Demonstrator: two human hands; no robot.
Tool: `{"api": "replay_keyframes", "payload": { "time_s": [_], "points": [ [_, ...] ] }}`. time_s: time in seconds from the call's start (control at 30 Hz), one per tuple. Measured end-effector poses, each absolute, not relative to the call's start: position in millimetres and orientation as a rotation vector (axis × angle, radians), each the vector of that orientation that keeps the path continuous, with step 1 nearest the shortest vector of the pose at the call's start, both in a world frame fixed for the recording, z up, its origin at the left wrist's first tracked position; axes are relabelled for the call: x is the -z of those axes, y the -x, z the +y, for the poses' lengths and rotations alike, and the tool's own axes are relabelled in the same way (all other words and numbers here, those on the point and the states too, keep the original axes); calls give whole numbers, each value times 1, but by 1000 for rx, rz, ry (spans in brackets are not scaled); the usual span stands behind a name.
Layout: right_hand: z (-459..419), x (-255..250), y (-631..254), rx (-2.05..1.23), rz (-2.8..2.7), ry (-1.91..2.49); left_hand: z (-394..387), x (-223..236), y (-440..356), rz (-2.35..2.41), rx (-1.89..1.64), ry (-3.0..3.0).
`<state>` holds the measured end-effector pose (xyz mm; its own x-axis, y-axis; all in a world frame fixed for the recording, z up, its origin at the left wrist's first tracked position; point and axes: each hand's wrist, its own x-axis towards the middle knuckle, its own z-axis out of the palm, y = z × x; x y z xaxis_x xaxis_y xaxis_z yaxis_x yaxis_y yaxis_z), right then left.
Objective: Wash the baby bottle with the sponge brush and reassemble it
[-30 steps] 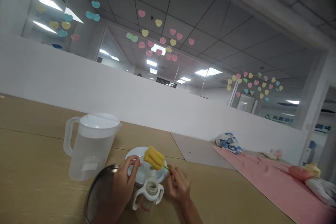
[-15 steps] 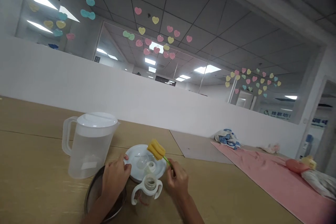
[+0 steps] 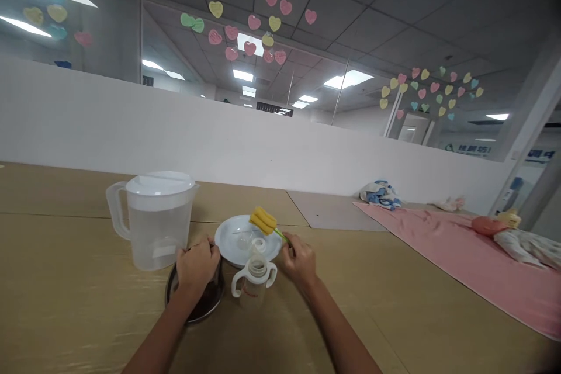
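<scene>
My right hand (image 3: 298,258) is closed round the green handle of a brush with a yellow sponge head (image 3: 263,220), held over a white plate (image 3: 231,243). On the plate lie a clear teat and a small ring. My left hand (image 3: 196,266) is curled over the rim of a round metal bowl (image 3: 205,304) on the wooden table. Between my hands stands an open baby bottle (image 3: 255,280) with two white handles, upright and untouched.
A clear plastic jug with a white lid (image 3: 154,219) stands left of the plate. A pink cloth (image 3: 456,257) covers the table's right side, with bundled cloths (image 3: 380,194) and soft toys (image 3: 512,234) on it. A white partition runs behind the table.
My left hand has left the plate and settled on the metal bowl's rim. The camera has tipped down, so everything sits further off. The sponge brush stays over the plate.
</scene>
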<state>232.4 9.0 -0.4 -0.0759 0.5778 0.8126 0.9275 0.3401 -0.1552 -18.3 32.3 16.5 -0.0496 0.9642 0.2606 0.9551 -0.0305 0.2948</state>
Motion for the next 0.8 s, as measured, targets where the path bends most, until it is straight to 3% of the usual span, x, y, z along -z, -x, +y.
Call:
{"api": "replay_keyframes", "payload": {
  "time_s": [0.27,0.43,0.6,0.8],
  "points": [
    [12,3,-232,452,-1737,1431,29,-21,20,2239,-406,-2328],
    [14,3,-229,503,-1634,1484,15,-38,14,2285,-503,-2442],
    [18,7,-231,587,-1609,1467,26,-55,-11,2017,-597,-2587],
    [25,15,-238,652,-1615,1548,62,-47,-42,1870,-362,-2560]
  ]
}}
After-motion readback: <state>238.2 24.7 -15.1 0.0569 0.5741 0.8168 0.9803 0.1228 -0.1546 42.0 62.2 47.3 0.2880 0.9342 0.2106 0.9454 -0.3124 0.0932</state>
